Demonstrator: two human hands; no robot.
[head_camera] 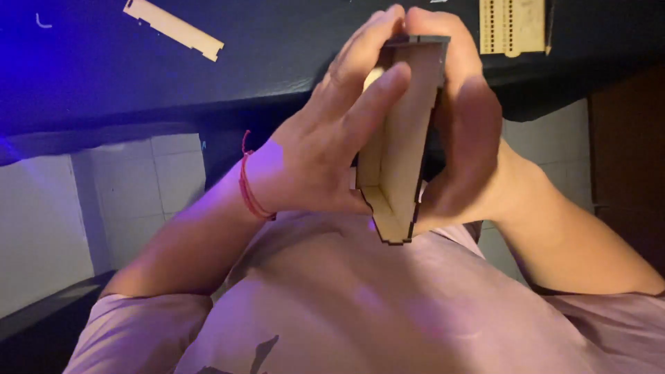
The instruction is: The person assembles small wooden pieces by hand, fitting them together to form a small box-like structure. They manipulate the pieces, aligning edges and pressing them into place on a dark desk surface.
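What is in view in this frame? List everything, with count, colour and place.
wooden box: one, pale tan with dark edges, partly built, held upright between both hands at centre
wooden strip: one, pale tan, notched, lying on the table at upper left
slotted panel: one, pale tan, on the table at top right, cut off by the frame
table: one, dark, across the top
floor tiles: many, white, below the table edge at left and right
shirt: one, pale pink, bottom of frame
wrist cord: one, red, on the left wrist
left hand: grip closed on the box's left side
right hand: grip closed on the box's right side
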